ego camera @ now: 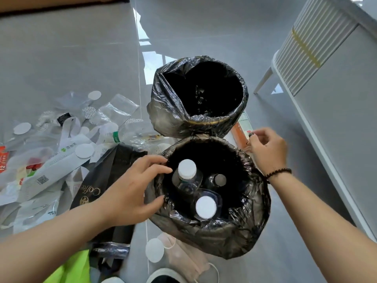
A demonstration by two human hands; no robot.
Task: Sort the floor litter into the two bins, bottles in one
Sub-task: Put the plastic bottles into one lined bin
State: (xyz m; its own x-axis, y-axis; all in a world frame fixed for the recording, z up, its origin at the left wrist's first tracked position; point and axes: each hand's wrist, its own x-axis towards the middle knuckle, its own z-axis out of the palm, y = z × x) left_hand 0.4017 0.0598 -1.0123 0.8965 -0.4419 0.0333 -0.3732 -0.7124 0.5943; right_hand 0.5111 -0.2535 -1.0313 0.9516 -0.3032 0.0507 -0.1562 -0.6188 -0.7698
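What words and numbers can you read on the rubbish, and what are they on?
"Coffee": gold letters on the black bag, seen upside down.
"12": white number on the orange-red wrapper.
Paper strip: green logo, characters and square code, too blurred to read.
Green bottle label: too small.
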